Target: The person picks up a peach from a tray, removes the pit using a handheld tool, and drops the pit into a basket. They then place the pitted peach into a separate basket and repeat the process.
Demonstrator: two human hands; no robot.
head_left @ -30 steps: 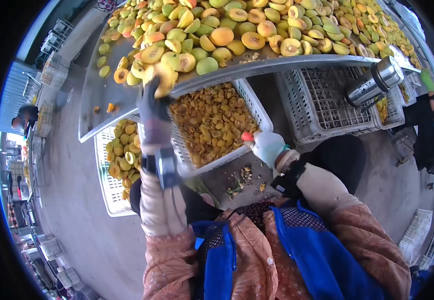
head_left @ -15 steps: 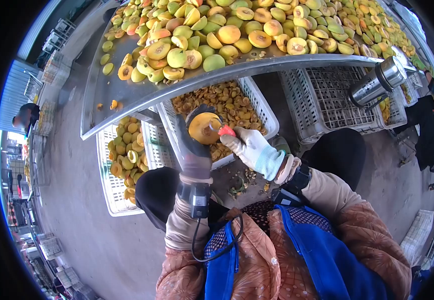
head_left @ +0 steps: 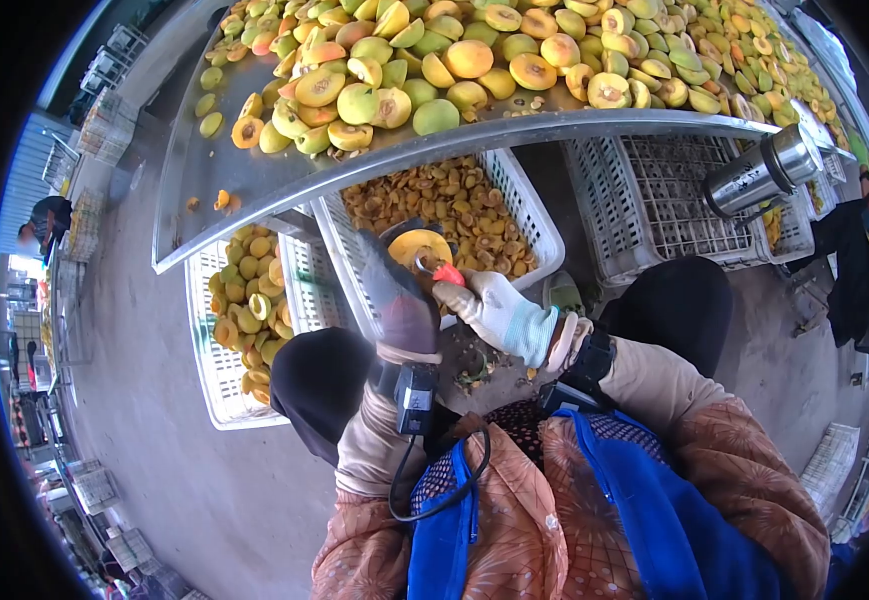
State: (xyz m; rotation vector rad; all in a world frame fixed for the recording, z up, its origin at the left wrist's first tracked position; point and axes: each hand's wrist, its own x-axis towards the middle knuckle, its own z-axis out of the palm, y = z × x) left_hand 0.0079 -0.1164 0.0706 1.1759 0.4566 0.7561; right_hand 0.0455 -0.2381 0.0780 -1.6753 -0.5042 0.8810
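The one camera is on the person's head. It looks forward and down, with the jacket (head_left: 510, 510) very near at the bottom, the left hand (head_left: 400, 298) and right hand (head_left: 500, 312) close in the middle, and the table (head_left: 275, 180) up top. The view is wide and round.

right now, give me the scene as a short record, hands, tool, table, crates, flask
left hand: dark glove, holding a fruit half
right hand: white glove, gripping the tool
tool: red handle, curved metal end at the fruit half's cut face
table: metal, heaped with cut fruit
middle crate: white, holding small pieces
left crate: white, holding fruit halves
flask: steel, tilted, near the right-hand crates; support unclear
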